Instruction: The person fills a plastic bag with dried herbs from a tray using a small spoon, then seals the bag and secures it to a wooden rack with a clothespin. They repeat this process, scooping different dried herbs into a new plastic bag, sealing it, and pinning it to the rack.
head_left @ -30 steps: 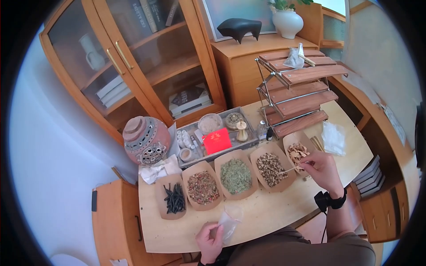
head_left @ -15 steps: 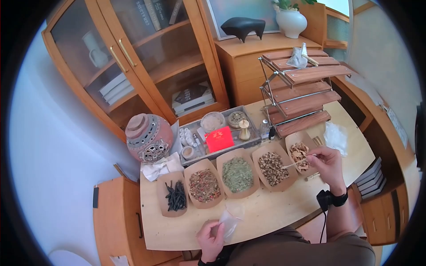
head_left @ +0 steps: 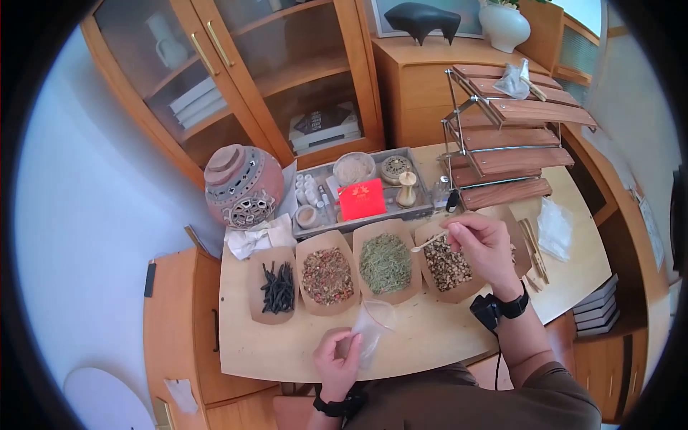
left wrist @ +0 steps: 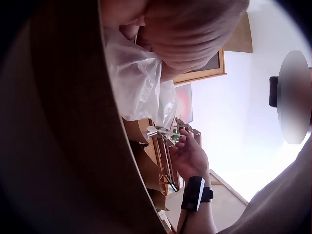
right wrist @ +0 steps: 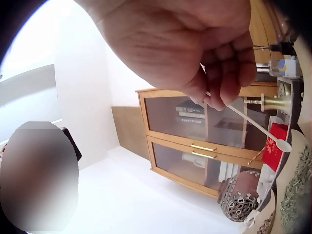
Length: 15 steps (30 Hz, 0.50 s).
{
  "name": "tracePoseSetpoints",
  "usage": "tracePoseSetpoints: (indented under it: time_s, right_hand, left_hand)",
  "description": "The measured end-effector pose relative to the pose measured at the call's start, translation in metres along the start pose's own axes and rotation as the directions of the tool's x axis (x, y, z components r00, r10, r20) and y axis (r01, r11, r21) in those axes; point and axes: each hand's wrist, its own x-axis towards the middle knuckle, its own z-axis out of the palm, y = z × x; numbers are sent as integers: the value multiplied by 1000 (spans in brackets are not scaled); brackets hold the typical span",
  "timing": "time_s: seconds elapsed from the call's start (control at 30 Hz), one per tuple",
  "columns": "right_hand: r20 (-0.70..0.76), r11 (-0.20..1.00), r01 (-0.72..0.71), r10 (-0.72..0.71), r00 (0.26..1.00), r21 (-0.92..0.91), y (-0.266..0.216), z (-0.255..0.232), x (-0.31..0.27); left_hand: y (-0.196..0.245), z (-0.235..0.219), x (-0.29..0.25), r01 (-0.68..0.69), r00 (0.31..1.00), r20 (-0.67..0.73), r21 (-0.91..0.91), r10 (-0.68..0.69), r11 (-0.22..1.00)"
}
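Observation:
My right hand (head_left: pixel 486 252) pinches a small pale spoon (right wrist: pixel 256 125) by its thin handle. The spoon's bowl hangs over the space between the tray of green dried herb (head_left: pixel 385 264) and the tray of brown chopped pieces (head_left: pixel 446 266). Low at the table's front edge, my left hand (head_left: pixel 338 362) pinches a clear plastic bag (head_left: pixel 371 333) by its side, with the bag's mouth facing up. In the left wrist view, that bag (left wrist: pixel 139 83) hangs from the fingers. A fifth paper tray (head_left: pixel 522 240) is partly hidden behind my right hand.
To the left are trays of reddish mixed herbs (head_left: pixel 327 276) and black sticks (head_left: pixel 278 288). Behind stand a grey tray (head_left: pixel 322 228) with a red card (head_left: pixel 362 199), a clay jar (head_left: pixel 244 183) and a slatted wooden rack (head_left: pixel 509 154). Wooden tongs (head_left: pixel 534 251) lie at right.
My right hand has moved left with the spoon, from near the rightmost tray to above the brown chopped pieces. The left hand still holds the bag. The head view has tilted down.

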Motion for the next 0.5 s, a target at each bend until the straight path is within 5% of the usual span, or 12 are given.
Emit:
tracePoseSetpoints:
  time_s: [0.07,0.27,0.5]
  right_hand:
    - [29,1000,-13,13,999,13,9,6,2]
    - [16,890,224,-238,971,-398,20,18,-7]
    - [52,910,225,-221,974,-348,27,21,-14]
  left_hand:
    - [-1,1,0,6,1000,-13,-50,-6,999]
    - [-2,2,2,2,999,-40,3,-2,1000]
    - [3,2,4,5,1000,-5,31,-5,1000]
